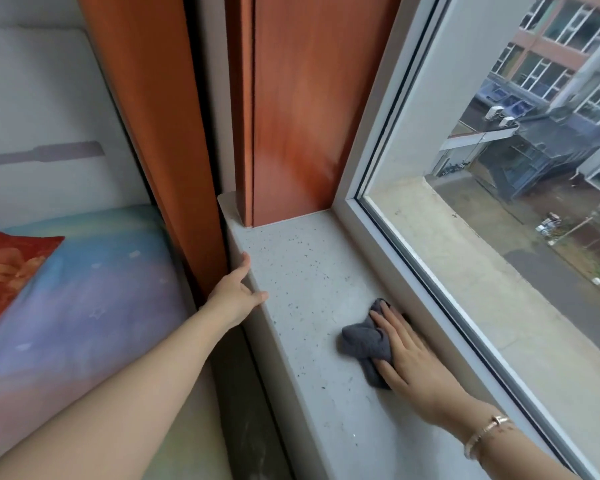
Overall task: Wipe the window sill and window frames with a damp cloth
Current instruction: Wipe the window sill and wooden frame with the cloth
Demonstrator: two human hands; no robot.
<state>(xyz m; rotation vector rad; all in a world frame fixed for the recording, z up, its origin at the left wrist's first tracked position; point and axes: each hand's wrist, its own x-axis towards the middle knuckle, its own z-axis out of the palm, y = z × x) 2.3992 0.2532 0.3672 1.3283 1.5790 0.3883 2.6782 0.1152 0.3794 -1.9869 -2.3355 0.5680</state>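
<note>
Grey cloth (366, 344) pressed flat under open right hand (407, 355) on speckled sill (291, 271), beside window frame (426, 306); left hand (238, 296) spread, bracing sill edge. Mid-wipe; next, probably toward far corner, then frame.

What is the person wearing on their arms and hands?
Both forearms are bare, with no sleeves in view. The right hand has no glove, and its wrist carries a thin rose-gold bracelet. The left hand is also ungloved, with no jewellery visible on it or its wrist.
</note>
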